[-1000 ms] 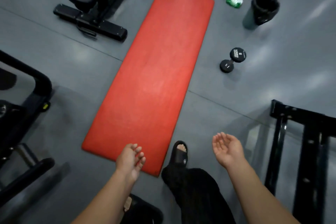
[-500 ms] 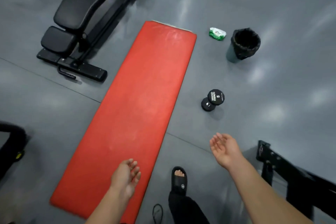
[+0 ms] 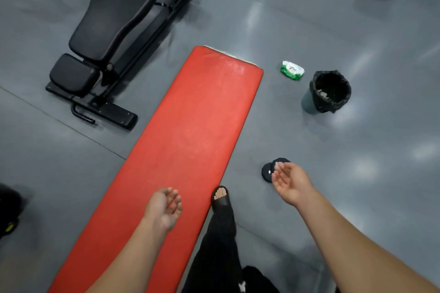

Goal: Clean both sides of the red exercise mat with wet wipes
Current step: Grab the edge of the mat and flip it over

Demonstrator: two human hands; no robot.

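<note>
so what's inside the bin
The bin has a black liner folded over its rim, and a few pale scraps show near the inner edge. The rest of the inside is too dark to make out.

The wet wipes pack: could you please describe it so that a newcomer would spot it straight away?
Find the long red exercise mat on the grey floor. Just off its far right corner lies the wet wipes pack, with a black-lined bin standing just beyond it. It is the only green and white thing there, small, soft and crumpled.
</note>
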